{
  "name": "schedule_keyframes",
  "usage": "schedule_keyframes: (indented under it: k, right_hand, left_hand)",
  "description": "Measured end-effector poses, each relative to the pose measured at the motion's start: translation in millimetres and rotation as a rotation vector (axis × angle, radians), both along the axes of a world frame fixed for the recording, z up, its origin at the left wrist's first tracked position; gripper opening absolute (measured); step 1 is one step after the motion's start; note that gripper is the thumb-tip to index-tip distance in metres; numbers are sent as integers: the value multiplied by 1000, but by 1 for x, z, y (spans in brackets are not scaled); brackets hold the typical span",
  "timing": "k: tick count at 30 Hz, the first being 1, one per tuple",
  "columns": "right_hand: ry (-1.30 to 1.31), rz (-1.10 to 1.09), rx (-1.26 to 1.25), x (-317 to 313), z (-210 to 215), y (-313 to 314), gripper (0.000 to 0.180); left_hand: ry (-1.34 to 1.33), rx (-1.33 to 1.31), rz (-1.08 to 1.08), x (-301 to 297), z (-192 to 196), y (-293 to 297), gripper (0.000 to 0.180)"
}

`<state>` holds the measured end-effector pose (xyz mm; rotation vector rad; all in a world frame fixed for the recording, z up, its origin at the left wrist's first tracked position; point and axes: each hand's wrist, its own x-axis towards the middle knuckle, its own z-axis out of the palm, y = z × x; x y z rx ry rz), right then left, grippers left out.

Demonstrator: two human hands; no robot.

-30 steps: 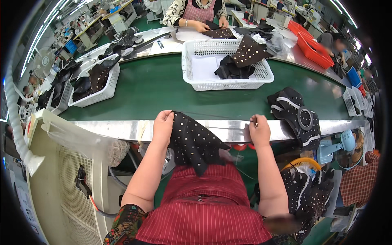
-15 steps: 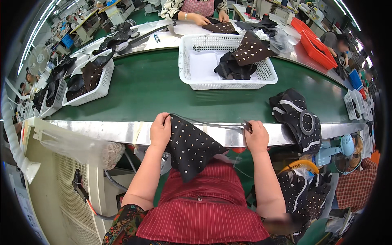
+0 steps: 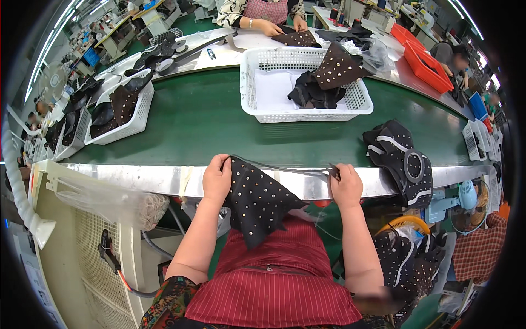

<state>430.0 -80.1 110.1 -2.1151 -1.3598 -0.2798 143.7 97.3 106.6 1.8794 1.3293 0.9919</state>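
A black studded fabric piece point(image 3: 257, 200) hangs in front of my red striped apron, above my lap. My left hand point(image 3: 218, 178) is closed on its upper left corner. Thin dark strips point(image 3: 282, 167) run from that corner across to my right hand point(image 3: 345, 185), whose fingers pinch their far end. The studded piece drapes below the strips, its lower tip hanging down over the apron. Both hands are held at the metal edge point(image 3: 131, 174) of the green conveyor belt point(image 3: 192, 129).
On the belt, a white basket point(image 3: 307, 116) holds dark studded pieces; more baskets point(image 3: 118, 131) stand left. Black studded pieces with a grey tape roll point(image 3: 413, 165) lie at the right edge. Across the belt, a person's hands point(image 3: 268, 27) handle a brown studded piece. A blue fan point(image 3: 466, 200) stands right.
Both hands still hold the studded piece and its strips, nearly unmoved. The hanging fabric has shifted slightly, and a small pointed fold now shows at its lower right edge.
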Motion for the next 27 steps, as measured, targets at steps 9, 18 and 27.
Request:
schedule_keyframes:
  k: [9,18,27]
  right_hand:
    - [-19,-4,-5,-1,1,0,22]
    - [-4,11,12,-2,3,-1,21]
    - [-8,12,16,-2,2,-1,21]
  left_hand:
    - [63,54,3,-1,-1,0,19]
    - [27,10,9,1,2,0,19]
    - [31,13,0,-1,4,-2,18]
